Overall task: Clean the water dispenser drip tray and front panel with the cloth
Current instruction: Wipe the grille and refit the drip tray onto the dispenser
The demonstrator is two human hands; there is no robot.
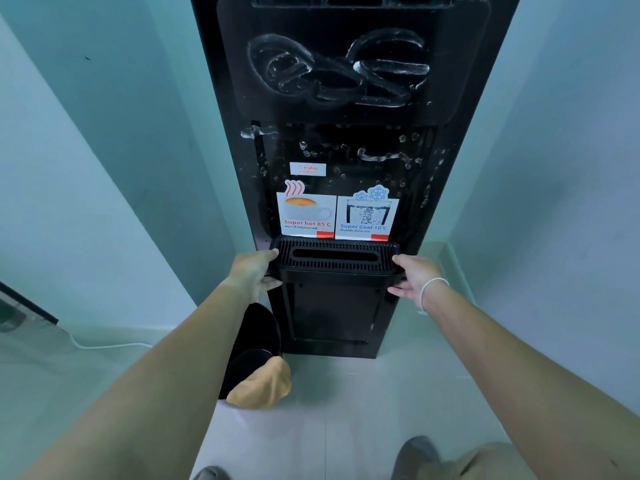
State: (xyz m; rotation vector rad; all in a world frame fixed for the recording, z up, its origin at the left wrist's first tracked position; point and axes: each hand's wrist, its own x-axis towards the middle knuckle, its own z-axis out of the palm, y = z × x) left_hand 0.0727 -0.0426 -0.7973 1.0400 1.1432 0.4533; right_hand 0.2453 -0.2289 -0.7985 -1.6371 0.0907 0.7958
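Note:
A tall black water dispenser [346, 98] stands in front of me, its front panel streaked with white foam squiggles and droplets. The black slotted drip tray [334, 259] juts out below the hot and cool stickers. My left hand [254, 273] grips the tray's left end and my right hand [414, 275], with a white band at the wrist, grips its right end. An orange cloth [261, 386] lies draped over a black round object on the floor, below my left forearm.
Pale teal walls close in on both sides of the dispenser. A white cable [104, 346] runs along the floor at the left. The black round object [254, 337] stands by the dispenser's lower left corner. My shoes [419, 455] show at the bottom on light floor tiles.

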